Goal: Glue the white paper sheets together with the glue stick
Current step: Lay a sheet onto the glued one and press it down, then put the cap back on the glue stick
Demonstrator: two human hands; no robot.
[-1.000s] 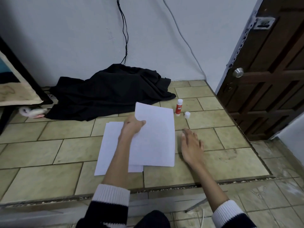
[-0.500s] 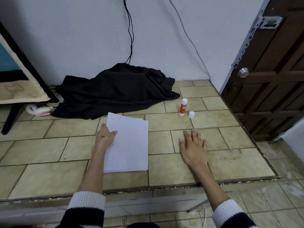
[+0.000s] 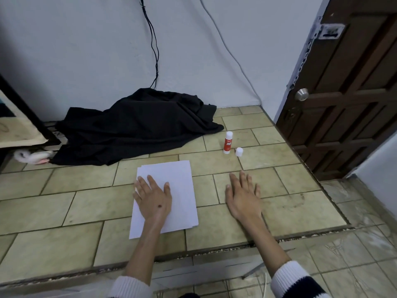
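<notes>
White paper sheets (image 3: pixel 180 190) lie stacked on the tiled floor, their edges nearly lined up. My left hand (image 3: pixel 153 197) presses flat on the stack with straight fingers. To the right of the paper, my right hand (image 3: pixel 243 196) rests flat on the bare tiles, apart from the sheets. A red and white glue stick (image 3: pixel 228 143) stands upright and uncapped beyond my right hand. Its white cap (image 3: pixel 239 151) sits on the floor just to its right.
A heap of black cloth (image 3: pixel 137 125) lies against the wall behind the paper, with cables (image 3: pixel 153 44) hanging above it. A brown wooden door (image 3: pixel 348 93) closes the right side. A dark furniture frame (image 3: pixel 23 117) stands at the far left. The tiled step's edge (image 3: pixel 214 252) runs in front.
My left hand laid the top sheet onto the lower one, let go of its corner and now presses flat on the stack. My right hand stayed on the tiles.
</notes>
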